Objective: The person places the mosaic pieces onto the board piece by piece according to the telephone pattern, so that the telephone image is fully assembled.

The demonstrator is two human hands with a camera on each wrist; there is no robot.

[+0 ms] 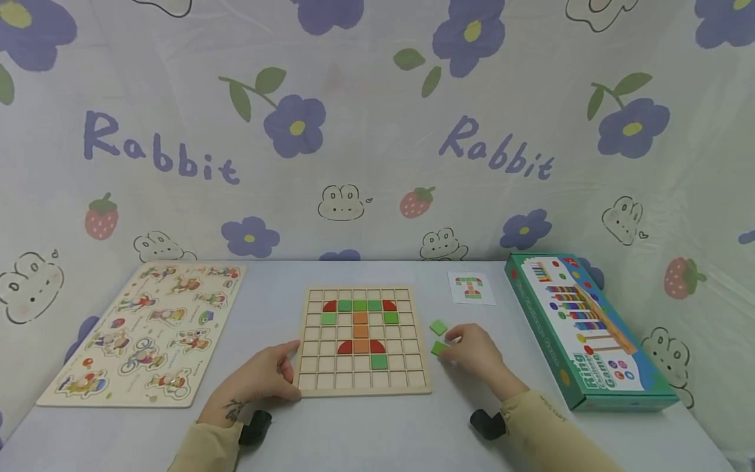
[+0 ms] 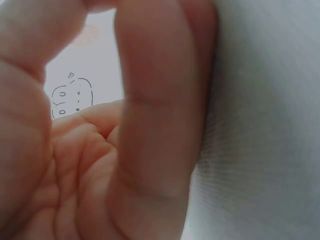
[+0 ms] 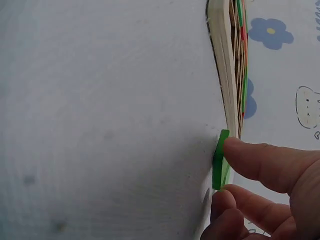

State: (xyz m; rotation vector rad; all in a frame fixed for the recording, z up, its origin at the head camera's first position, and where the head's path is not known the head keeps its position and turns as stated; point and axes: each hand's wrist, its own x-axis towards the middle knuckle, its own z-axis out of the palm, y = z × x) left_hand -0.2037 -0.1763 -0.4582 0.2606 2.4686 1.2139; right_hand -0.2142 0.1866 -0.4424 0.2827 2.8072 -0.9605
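Observation:
In the head view a wooden grid board lies at the centre, with green squares, orange squares and red quarter-round pieces set in its cells. My left hand rests at the board's left side, index fingertip against the edge and thumb at the near corner. Bent fingers fill the left wrist view and hide the board there. To the right of the board, my right hand pinches a green square tile by its edges, close over the table. A second green tile lies just beyond it.
A small pattern card lies behind the right hand. At the right stands a green toy box; at the left lies a wooden picture puzzle board. A printed cloth hangs behind the table.

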